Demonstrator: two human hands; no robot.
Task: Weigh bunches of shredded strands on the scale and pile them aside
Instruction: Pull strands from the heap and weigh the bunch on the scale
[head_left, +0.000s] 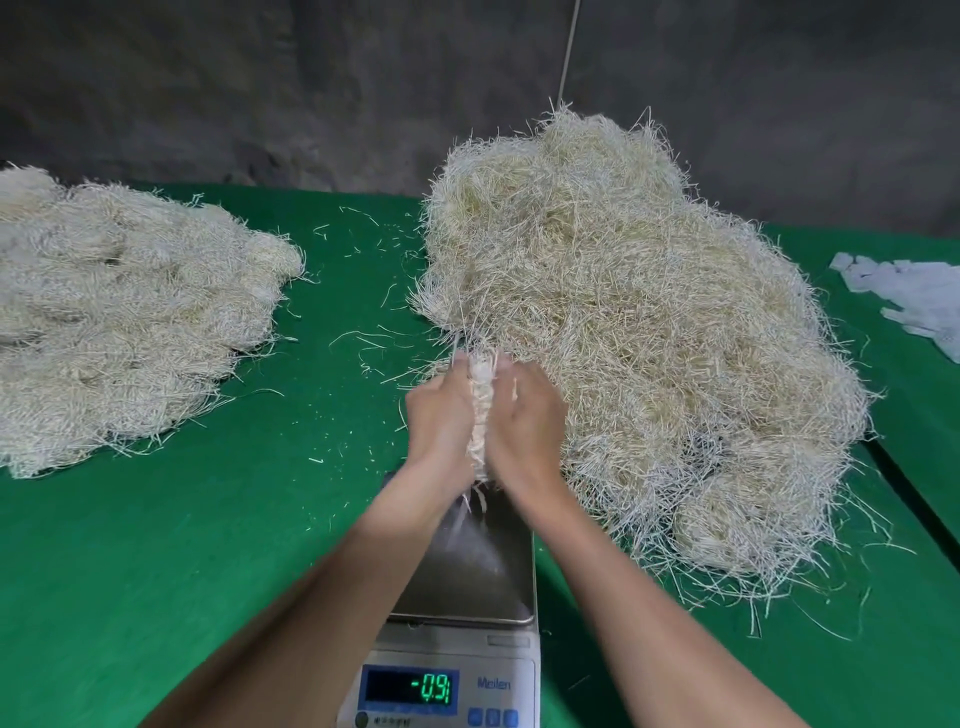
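Above a green surface (208, 545) and the scale (478, 571)'s far edge, left hand (441, 415) and right hand (527, 421) clasp a bunch of shredded strands (479, 410). Their fingers curl round its sides.

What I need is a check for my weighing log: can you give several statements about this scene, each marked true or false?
1. The left hand and right hand hold a pale bunch of shredded strands above the digital scale with a steel platform. True.
2. The scale's display reads 12.5. False: it shows -0.9.
3. The taller heap of straw-coloured strands lies right of the hands. True.
4. The table cloth is red. False: it is green.
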